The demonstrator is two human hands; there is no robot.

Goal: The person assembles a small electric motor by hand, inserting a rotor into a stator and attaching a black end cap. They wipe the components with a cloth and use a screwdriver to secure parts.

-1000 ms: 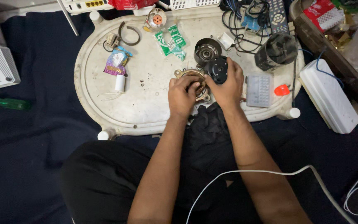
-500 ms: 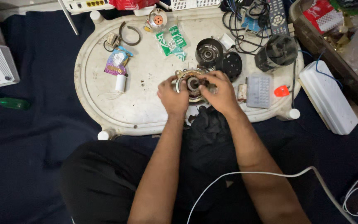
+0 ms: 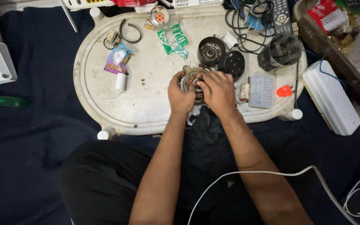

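Motor core [image 3: 191, 79] gripped by both hands [image 3: 201, 92] mid-table [image 3: 146, 112], black end caps [image 3: 221, 56] crowding behind.

You have 1 view only, worn on your head and facing steeply down from close above your lap. The white oval tray [image 3: 105, 96] fills the far half, your forearms rise from the near edge, dark cloth [image 3: 30, 158] spreads left.

Open tray surface [image 3: 146, 104] lies left of the left hand [image 3: 181, 96], bounded by a white cylinder [image 3: 121, 81] and foil packet [image 3: 116, 60]; right of the right hand [image 3: 217, 92], two black round motor covers [image 3: 221, 56], a small capacitor [image 3: 244, 92] and a grey parts box [image 3: 262, 90] crowd close.
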